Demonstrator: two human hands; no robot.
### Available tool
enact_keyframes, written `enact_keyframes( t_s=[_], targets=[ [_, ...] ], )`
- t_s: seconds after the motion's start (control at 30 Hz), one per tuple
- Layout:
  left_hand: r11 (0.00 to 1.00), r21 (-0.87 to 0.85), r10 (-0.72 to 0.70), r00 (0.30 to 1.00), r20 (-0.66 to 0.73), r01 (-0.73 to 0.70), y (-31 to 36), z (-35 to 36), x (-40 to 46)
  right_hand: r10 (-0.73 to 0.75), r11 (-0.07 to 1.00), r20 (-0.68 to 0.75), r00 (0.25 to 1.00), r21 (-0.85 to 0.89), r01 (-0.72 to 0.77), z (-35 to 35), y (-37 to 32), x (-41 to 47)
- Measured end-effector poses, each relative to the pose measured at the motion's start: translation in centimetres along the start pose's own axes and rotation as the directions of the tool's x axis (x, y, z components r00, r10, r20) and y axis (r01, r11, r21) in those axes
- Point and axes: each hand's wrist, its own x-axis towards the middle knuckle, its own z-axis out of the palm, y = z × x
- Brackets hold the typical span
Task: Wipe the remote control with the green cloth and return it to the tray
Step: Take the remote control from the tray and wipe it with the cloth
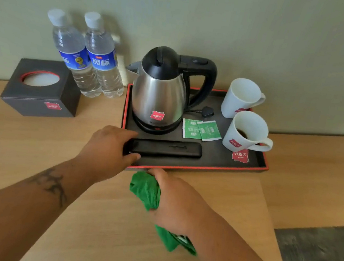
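Remote [166,149] lies flat in tray [205,169], near edge, w/ kettle [159,93] just beyond. Left hand [105,151] clamps its left end, thumb near side, fingers far side, prob. for lifting. Right hand [177,203] fisted on cloth [145,189], bunched ready for wiping.

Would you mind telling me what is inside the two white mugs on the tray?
The nearer mug shows a dark patch at its bottom, though what it is cannot be told. The farther mug looks empty, its lowest part hidden by its rim. Both stand on the tray.
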Motion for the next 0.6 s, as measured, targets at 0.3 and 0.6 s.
enact_keyframes(
  t_s=[0.3,0.6],
  targets=[
    [0.936,0.322,0.059,0.965,0.256,-0.142,1.4,0.8,3.8,-0.210,0.933,-0.096,0.973,-0.317,0.170,1.0,0.4,-1.9],
    [0.963,0.179,0.165,0.965,0.205,-0.202,0.4,0.4,3.6,0.131,0.919,-0.107,0.986,-0.360,-0.162,1.2,1.4,-0.1]
  ],
)
